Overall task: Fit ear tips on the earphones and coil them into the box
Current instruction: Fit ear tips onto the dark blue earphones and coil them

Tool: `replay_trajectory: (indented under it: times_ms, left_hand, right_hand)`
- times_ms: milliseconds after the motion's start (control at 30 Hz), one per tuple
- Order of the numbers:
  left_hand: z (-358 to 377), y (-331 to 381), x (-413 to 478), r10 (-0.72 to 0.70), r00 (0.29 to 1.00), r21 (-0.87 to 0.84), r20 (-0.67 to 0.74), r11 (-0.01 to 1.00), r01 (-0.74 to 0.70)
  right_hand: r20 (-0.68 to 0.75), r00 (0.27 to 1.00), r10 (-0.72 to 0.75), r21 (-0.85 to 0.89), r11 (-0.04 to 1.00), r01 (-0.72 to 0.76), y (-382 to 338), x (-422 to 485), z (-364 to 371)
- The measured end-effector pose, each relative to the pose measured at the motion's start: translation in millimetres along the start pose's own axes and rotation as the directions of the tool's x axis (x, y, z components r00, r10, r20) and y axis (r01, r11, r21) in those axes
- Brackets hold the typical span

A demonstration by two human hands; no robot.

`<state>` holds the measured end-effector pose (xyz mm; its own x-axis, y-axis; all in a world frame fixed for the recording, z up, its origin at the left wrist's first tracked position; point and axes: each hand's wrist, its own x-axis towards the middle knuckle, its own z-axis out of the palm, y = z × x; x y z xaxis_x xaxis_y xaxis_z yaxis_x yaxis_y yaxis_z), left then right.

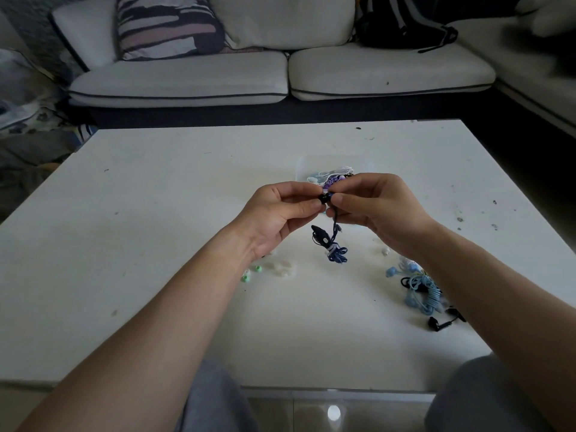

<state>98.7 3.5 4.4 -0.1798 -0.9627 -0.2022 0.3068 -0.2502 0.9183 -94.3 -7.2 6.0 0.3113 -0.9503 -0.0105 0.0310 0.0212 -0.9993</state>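
Observation:
Both hands are raised over the middle of the white table. My left hand pinches a black ear tip against the earbud of the dark blue earphones, which my right hand pinches from the other side. The blue cable hangs below in a tied bundle with its second bud loose. Behind my hands stands a clear plastic box with white and purple earphones inside. Loose green ear tips and white ear tips lie under my left wrist.
A light blue earphone set and a black earphone set lie tangled at the right, partly under my right forearm. A white sofa with a striped cushion stands beyond the table. My knees are at the near table edge.

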Motion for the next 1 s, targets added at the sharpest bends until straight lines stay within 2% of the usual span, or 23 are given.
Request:
replay_trajectory:
  times_ms: [267,433,700,1000]
  left_hand:
    - [-0.6,-1.3,0.1,0.007,1.000,0.039,0.002,0.999,-0.007]
    - [-0.7,-0.8,-0.1,0.011,1.000,0.069,0.009,0.998,-0.011]
    - [-1.1,-1.0,-0.8,0.018,1.000,0.058,0.024,0.998,-0.020]
    - [1.9,-1.8,-2.1,0.013,1.000,0.030,0.006,0.999,-0.013]
  right_hand:
    - [-0.030,0.999,-0.021,-0.043,0.999,0.020,0.0,0.4,-0.2]
    - [0.001,1.000,-0.020,-0.053,0.998,0.020,0.2,0.7,-2.8]
    - [0.053,0.999,-0.006,-0.023,1.000,0.007,1.8,0.9,-3.6]
    - [0.044,0.999,-0.019,-0.035,0.999,0.020,-0.7,0.4,-2.4]
